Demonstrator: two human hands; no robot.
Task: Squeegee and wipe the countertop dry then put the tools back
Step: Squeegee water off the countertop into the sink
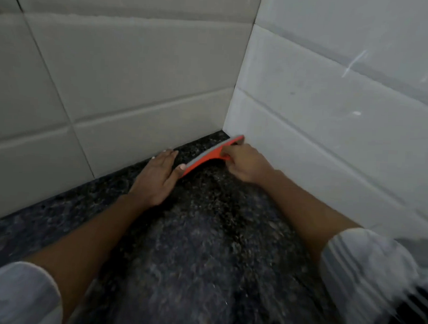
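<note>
Your right hand [242, 163] pinches the one squeegee [209, 155] by its handle on the counter [204, 235], while your left hand [157, 176] lies flat and spread, touching its far end.

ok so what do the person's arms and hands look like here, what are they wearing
Both hands, the left hand and the right hand, are bare: no gloves, and no rings or watch that can be made out. The forearms are uncovered. Pale whitish-grey sleeves are pushed up towards the elbows; the right sleeve is bunched into folds, and the left sleeve shows only at the frame's edge. Light fingernails show on the left hand.
</note>
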